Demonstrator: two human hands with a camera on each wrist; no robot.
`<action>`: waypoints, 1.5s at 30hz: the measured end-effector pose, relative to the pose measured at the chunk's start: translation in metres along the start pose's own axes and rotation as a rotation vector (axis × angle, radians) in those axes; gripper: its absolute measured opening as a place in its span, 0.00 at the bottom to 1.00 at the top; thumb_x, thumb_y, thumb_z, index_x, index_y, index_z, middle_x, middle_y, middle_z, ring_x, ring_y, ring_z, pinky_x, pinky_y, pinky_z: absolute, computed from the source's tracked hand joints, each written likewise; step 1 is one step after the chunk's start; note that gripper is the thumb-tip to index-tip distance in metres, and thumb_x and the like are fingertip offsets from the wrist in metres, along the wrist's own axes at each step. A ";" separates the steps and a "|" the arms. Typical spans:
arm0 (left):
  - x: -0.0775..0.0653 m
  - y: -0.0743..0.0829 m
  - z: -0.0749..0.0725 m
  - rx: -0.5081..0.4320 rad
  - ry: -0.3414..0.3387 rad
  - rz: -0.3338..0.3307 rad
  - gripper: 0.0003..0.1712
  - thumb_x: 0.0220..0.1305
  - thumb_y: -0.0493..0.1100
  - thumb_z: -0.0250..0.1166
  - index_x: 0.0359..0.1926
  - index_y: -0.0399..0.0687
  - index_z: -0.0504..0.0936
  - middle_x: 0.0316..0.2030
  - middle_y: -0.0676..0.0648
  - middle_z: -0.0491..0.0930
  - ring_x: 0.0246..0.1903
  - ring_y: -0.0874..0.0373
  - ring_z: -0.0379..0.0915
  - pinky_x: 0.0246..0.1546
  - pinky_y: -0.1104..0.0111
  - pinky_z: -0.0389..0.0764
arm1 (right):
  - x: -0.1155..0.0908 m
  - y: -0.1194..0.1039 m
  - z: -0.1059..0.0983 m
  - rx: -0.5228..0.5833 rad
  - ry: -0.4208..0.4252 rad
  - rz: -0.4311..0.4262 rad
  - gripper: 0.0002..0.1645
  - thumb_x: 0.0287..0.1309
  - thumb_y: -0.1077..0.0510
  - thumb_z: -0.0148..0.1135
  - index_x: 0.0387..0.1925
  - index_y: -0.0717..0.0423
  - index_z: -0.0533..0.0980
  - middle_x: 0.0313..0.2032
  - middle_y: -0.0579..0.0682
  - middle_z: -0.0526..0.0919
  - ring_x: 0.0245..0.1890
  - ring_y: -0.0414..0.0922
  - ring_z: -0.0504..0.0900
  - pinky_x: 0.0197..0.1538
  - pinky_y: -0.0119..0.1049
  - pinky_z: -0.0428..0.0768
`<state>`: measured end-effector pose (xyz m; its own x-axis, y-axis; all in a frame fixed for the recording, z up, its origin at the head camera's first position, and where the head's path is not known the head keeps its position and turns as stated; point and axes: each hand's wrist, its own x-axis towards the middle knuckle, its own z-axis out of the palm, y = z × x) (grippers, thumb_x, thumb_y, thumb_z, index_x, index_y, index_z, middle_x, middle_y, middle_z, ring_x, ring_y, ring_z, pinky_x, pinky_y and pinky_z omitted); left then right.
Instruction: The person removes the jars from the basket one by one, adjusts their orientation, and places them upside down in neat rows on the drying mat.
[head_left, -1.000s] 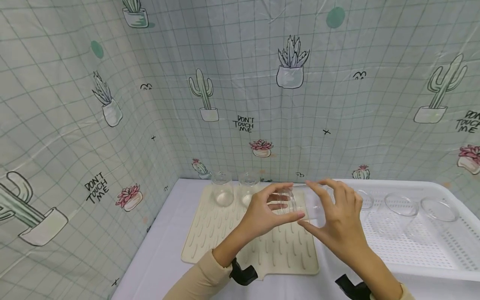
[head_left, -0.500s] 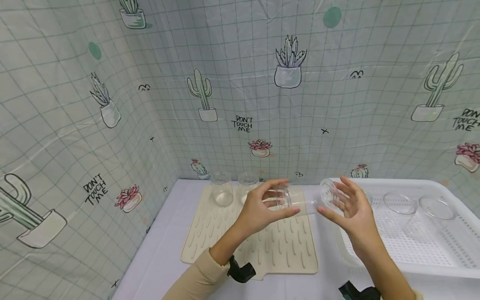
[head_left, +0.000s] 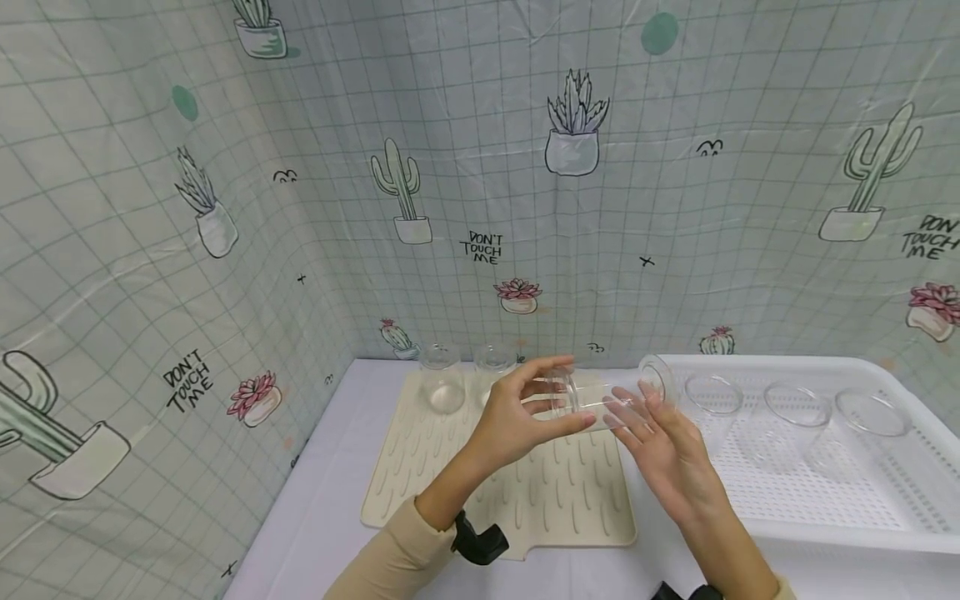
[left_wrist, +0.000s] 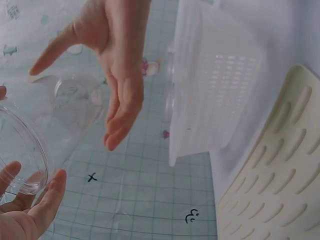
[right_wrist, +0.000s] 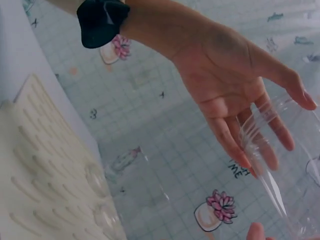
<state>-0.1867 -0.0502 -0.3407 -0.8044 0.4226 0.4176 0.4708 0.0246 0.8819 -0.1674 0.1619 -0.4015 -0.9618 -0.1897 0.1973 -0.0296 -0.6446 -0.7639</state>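
Note:
A clear cup (head_left: 596, 398) is held up on its side above the beige mat, its round right end tilted upward. My left hand (head_left: 517, 417) grips its left end, with fingers and thumb curled round the glassy wall; some fingers show through it in the right wrist view. My right hand (head_left: 671, 462) is at the other end, palm turned toward the cup and fingers extended along it. In the left wrist view the right hand's fingers (left_wrist: 122, 107) look straight beside the cup. Whether they touch it, I cannot tell.
A ribbed beige drying mat (head_left: 495, 508) lies on the white tabletop. Two clear cups, a left one (head_left: 442, 387) and a right one (head_left: 491, 362), stand at its back. On the right, a white perforated basket (head_left: 885, 517) holds more cups, including a middle cup (head_left: 795, 417).
My right hand has let go of the cup's side, shifted right, then turned its palm toward the cup with fingers extended. The left hand keeps its grip, almost unmoved.

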 end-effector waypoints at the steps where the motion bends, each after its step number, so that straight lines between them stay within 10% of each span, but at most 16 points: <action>1: 0.000 0.000 0.000 0.002 -0.003 0.001 0.33 0.50 0.36 0.70 0.58 0.44 0.71 0.54 0.51 0.72 0.50 0.47 0.71 0.48 0.63 0.76 | 0.001 0.002 0.000 0.041 -0.002 0.007 0.32 0.70 0.54 0.36 0.67 0.57 0.38 0.66 0.61 0.45 0.68 0.57 0.49 0.65 0.43 0.57; 15: -0.001 -0.001 -0.002 0.002 0.000 0.012 0.32 0.50 0.35 0.70 0.58 0.44 0.71 0.54 0.49 0.72 0.49 0.55 0.73 0.48 0.58 0.75 | 0.006 0.018 0.008 0.450 0.054 0.020 0.36 0.68 0.52 0.40 0.69 0.50 0.35 0.70 0.55 0.34 0.69 0.53 0.42 0.68 0.43 0.47; 45: -0.003 -0.017 -0.006 0.028 -0.072 0.017 0.41 0.51 0.40 0.70 0.65 0.56 0.62 0.60 0.53 0.65 0.58 0.54 0.64 0.54 0.58 0.71 | 0.009 0.014 0.007 0.477 0.074 0.041 0.39 0.68 0.51 0.42 0.70 0.49 0.33 0.69 0.53 0.34 0.69 0.52 0.42 0.68 0.43 0.48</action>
<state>-0.1941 -0.0574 -0.3556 -0.7682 0.4873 0.4151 0.4952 0.0416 0.8678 -0.1748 0.1460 -0.4064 -0.9769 -0.1799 0.1154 0.1201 -0.9088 -0.3995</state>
